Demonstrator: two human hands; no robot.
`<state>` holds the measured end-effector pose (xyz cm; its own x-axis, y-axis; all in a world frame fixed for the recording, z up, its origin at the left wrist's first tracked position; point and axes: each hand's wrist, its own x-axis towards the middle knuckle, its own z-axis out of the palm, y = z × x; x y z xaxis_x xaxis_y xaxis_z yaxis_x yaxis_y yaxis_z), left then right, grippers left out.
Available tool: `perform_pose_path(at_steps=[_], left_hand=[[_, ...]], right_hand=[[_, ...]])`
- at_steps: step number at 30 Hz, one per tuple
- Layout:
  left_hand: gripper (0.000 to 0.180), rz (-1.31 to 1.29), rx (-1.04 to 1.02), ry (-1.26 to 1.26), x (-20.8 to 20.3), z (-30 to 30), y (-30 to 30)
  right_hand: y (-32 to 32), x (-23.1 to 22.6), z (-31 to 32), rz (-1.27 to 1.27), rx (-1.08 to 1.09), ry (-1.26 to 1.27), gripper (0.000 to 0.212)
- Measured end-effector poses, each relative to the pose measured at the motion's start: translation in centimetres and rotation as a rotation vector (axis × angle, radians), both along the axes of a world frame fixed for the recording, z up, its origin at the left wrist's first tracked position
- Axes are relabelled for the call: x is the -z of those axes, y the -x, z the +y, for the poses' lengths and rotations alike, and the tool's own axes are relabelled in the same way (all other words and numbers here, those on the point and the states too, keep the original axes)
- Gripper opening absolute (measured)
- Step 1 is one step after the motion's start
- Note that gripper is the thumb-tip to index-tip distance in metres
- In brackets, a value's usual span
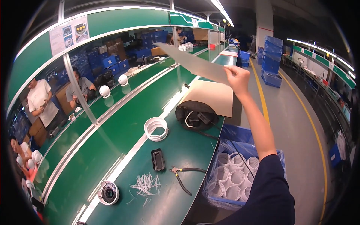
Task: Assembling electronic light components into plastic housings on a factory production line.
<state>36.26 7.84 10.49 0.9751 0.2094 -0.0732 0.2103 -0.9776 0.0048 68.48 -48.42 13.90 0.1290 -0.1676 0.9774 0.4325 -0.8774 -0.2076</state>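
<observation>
A factory assembly hall: long green conveyor lines (112,123) under strip lights, stacked blue crates (273,56), seated workers (80,88), yellow floor markings (262,97).

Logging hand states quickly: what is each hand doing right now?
Right hand: closed on the edge of a thin cardboard sheet, raised above the bench.
Left hand: not in view.
</observation>
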Motion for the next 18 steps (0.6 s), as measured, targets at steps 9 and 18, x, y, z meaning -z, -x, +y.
perform_pose_path(at_steps=[9,18], left_hand=[[0.099,0.301,0.348,2.058,8.1,-8.7,-13.2],[0.033,0.094,0.012,2.081,11.5,-12.9,-20.3]], right_hand=[[16.7,7.5,18.1,-0.079,-0.397,0.736,0.012],[20.8,15.2,20.3,0.233,-0.522,0.589,0.02]])
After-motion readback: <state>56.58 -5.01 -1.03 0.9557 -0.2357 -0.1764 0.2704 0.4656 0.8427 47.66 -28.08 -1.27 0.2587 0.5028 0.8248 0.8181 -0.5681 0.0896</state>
